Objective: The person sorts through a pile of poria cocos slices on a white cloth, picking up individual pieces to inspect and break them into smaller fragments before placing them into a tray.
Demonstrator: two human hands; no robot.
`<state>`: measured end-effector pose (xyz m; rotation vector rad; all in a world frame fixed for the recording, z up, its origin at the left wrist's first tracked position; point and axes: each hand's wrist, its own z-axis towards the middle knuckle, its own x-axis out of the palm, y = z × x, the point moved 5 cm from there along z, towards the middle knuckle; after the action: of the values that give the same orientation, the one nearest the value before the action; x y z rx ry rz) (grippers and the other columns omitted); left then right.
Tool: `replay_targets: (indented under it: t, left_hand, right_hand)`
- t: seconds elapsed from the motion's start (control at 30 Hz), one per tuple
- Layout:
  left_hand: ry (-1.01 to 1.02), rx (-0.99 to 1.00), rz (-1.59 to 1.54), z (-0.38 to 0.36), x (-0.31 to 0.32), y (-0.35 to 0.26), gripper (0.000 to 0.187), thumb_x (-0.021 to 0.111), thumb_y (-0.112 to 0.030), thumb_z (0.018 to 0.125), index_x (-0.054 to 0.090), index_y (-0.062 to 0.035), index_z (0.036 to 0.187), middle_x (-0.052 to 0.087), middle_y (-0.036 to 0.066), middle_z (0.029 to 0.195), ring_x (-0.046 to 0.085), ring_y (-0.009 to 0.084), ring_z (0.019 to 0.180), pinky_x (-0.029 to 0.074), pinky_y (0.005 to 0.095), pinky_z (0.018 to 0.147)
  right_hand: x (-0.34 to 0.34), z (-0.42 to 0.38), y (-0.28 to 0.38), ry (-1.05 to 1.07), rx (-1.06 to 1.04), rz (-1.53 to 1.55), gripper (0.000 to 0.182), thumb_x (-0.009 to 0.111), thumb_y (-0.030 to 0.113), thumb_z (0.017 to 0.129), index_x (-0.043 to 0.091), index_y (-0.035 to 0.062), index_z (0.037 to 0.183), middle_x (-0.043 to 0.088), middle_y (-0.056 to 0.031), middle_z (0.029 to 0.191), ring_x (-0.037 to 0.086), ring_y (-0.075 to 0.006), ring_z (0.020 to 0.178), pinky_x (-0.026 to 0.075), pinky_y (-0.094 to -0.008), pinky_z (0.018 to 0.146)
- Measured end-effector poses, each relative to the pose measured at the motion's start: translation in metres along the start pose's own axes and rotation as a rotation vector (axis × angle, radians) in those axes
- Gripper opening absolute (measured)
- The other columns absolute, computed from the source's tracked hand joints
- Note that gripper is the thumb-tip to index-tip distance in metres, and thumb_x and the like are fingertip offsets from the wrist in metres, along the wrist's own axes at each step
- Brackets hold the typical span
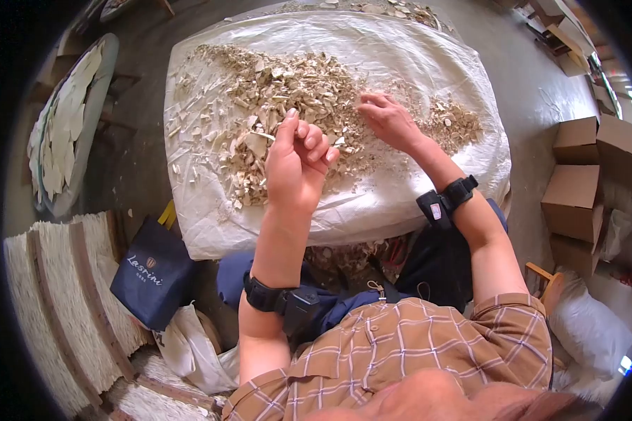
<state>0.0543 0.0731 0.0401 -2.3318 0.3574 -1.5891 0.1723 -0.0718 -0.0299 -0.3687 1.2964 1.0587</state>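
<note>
A wide heap of dry, pale brown pieces [295, 81] lies on a table covered with a white cloth [337, 228]. My left hand [298, 158] is raised over the near part of the heap, palm up with curled fingers. A thin pale sliver [262, 135] sticks out to the left beside its thumb, and the fingers are closed around its hidden end. My right hand [390, 121] is palm down at the heap's right side, fingers bent and pointing left. Its fingertips are close to the pieces, and whatever may be under them is hidden. A smaller pile [455, 121] lies to its right.
A dark blue bag [152, 272] stands at the table's near left corner. Stacked trays of pale strips [70, 302] fill the lower left. An oval tray [67, 126] with flat white pieces is at the far left. Cardboard boxes [571, 188] and a white sack [590, 326] are on the right.
</note>
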Motion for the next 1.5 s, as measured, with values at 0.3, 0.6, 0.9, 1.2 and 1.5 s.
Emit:
replay_targets:
  t: [0.3,0.6,0.9,1.2,1.5]
  left_hand:
    - [0.081,0.027,-0.041,-0.001,0.008,-0.009,0.026,0.039,-0.025,0.09,0.039,-0.0123,0.067,0.036,-0.001,0.056,0.033,0.0097,0.048,0.034,0.0277,0.051]
    - [0.019,0.035,-0.027,0.009,0.011,-0.003,0.027,0.041,-0.023,0.089,0.038,-0.0115,0.065,0.034,-0.002,0.056,0.03,0.009,0.048,0.032,0.025,0.05]
    - [0.02,0.034,-0.014,0.012,0.01,-0.002,0.027,0.039,-0.023,0.089,0.039,-0.0114,0.065,0.034,-0.002,0.056,0.03,0.009,0.049,0.031,0.0256,0.051]
    - [-0.016,0.025,0.035,0.01,-0.001,0.002,0.026,0.041,-0.023,0.089,0.04,-0.012,0.065,0.036,-0.001,0.057,0.033,0.0093,0.049,0.033,0.0263,0.052]
    - [-0.097,-0.145,0.082,0.019,-0.037,0.066,0.021,0.039,-0.016,0.089,0.051,-0.0017,0.079,0.054,0.009,0.076,0.054,0.0202,0.075,0.045,0.041,0.08]
  right_hand:
    - [-0.042,-0.044,-0.028,0.039,0.271,-0.255,0.004,0.06,0.007,0.069,0.059,0.0067,0.073,0.056,-0.0076,0.076,0.056,-0.0226,0.072,0.046,-0.0325,0.065]
    - [-0.012,-0.042,0.024,0.162,0.111,0.165,0.005,0.058,0.015,0.073,0.058,0.0108,0.07,0.055,-0.0023,0.074,0.057,-0.0219,0.065,0.046,-0.0326,0.056]
    - [-0.005,-0.042,0.035,0.292,-0.037,-0.013,0.007,0.058,0.016,0.073,0.056,0.0093,0.071,0.051,-0.0048,0.07,0.056,-0.023,0.063,0.045,-0.0342,0.054]
    - [-0.003,-0.047,0.03,0.354,0.052,-0.168,0.011,0.051,0.009,0.073,0.05,0.0024,0.065,0.051,-0.0091,0.067,0.056,-0.0209,0.059,0.046,-0.0327,0.051]
    - [-0.054,-0.033,0.036,0.254,0.492,0.954,0.013,0.056,0.013,0.079,0.06,0.0007,0.082,0.055,-0.0032,0.065,0.052,-0.0103,0.06,0.042,-0.0233,0.054]
